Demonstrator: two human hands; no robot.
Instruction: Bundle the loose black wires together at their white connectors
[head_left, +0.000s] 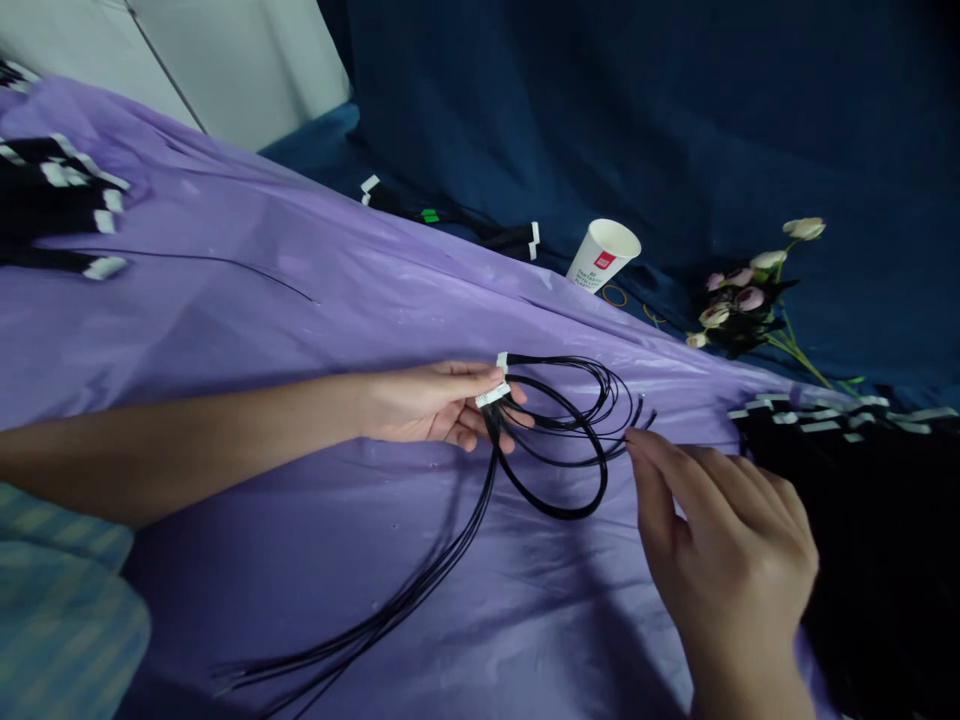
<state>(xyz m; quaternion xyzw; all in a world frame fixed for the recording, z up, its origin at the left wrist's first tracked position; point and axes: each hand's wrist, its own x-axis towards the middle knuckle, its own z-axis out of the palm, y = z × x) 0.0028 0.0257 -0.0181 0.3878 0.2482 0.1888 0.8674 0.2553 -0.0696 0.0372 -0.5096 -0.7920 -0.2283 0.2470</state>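
My left hand (457, 405) pinches two white connectors (493, 394) of a black wire harness (551, 512) between thumb and fingers. From the connectors, part of the wires loops out to the right, and a loose bundle of wires (420, 585) trails down to the lower left with its bare ends spread. On the right, my right hand (724, 545) has thumb and forefinger pressed together at the tip of the looped wires, closed on a thin black wire end. A couple of short dark wire ends stick up just above those fingertips.
A purple cloth (300, 350) covers the table. Black harnesses with white connectors (109, 220) lie at the left, and a large pile (862, 500) lies at the right. Behind stand a paper cup (606, 255), artificial flowers (750, 300) and more harnesses (510, 238).
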